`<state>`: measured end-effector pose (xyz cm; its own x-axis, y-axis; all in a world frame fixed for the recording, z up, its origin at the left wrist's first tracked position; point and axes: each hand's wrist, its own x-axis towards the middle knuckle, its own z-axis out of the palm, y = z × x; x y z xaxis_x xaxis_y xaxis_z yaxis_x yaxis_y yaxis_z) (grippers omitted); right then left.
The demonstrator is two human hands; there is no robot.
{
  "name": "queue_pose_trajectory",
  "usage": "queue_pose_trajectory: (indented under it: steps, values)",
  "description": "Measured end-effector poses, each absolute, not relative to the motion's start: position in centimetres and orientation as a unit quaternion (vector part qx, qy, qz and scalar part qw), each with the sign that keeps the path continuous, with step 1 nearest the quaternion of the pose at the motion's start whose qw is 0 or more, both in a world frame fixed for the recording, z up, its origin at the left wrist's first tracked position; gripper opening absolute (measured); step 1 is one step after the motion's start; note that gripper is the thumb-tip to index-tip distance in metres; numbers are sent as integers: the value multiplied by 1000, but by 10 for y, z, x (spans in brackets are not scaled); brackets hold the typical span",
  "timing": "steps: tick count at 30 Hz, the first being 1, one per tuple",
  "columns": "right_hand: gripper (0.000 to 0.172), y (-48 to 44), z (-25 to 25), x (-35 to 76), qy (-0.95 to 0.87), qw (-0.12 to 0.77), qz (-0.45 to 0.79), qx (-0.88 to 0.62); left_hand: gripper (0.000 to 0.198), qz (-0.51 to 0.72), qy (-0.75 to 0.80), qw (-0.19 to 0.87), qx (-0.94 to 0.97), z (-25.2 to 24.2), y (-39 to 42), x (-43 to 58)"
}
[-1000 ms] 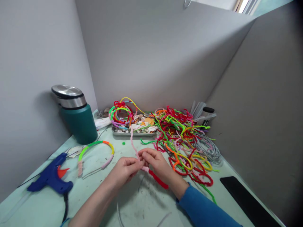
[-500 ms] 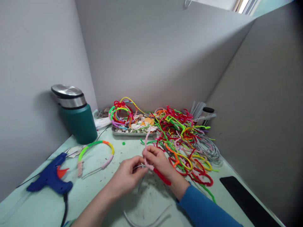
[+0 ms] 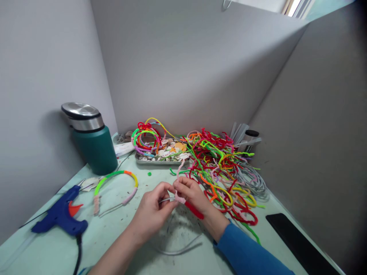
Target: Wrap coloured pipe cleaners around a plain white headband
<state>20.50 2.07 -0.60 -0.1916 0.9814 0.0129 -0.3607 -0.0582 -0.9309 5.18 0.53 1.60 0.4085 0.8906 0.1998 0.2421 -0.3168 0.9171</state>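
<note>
Near the middle of the table, my left hand (image 3: 157, 204) is closed on a grey wire (image 3: 179, 252), whose loose length curves below over the tabletop. My right hand (image 3: 193, 194) pinches a pale pink pipe cleaner (image 3: 180, 170), its free end sticking up past the fingers. Pink coils wrap the wire between the two hands. Beside them, a red wrapped section (image 3: 194, 210) lies under my right palm. To the left rests a partly wrapped hoop (image 3: 116, 173) in green, orange, yellow and pink, with bare wire ends.
A blue glue gun (image 3: 61, 214) with a cord lies at left, before a green bottle (image 3: 96, 149). Behind my hands stands a metal tray (image 3: 160, 162) of small pieces and wrapped rings. Tangled pipe cleaners (image 3: 218, 152), grey wire coils (image 3: 255, 183) and a black strip (image 3: 298, 240) occupy the right.
The pink pipe cleaner's free end has dropped lower and got shorter above my fingers. The red section and the loose wire below have shifted as the piece turned slightly.
</note>
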Motion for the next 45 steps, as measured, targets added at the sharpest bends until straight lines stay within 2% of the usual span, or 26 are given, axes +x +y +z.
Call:
queue_pose_trajectory:
  steps: [11,16,20,23,27,29,31,39,45]
  values:
    - [23,16,-5,198,-380,542,684,-308,20,461,413,495,610,20,9,50]
    - [21,16,-5,194,-447,595,561,-364,29,460,452,561,519,18,16,48]
    - [16,16,-9,191,-490,603,478,-409,35,440,411,659,451,16,19,48]
    - [14,16,-14,191,-495,615,438,-431,35,440,385,693,421,16,19,48]
    - [7,7,-10,192,-581,582,335,-460,31,446,397,692,405,15,18,49]
    - [9,1,-3,193,-655,530,304,-445,31,443,407,690,402,14,18,49]
    - [12,-3,4,193,-679,515,297,-430,32,439,413,689,404,13,18,49]
    - [14,-3,1,190,-636,527,309,-472,41,428,417,685,417,16,18,51]
    - [15,-4,-2,192,-675,534,247,-445,49,423,447,647,449,15,17,53]
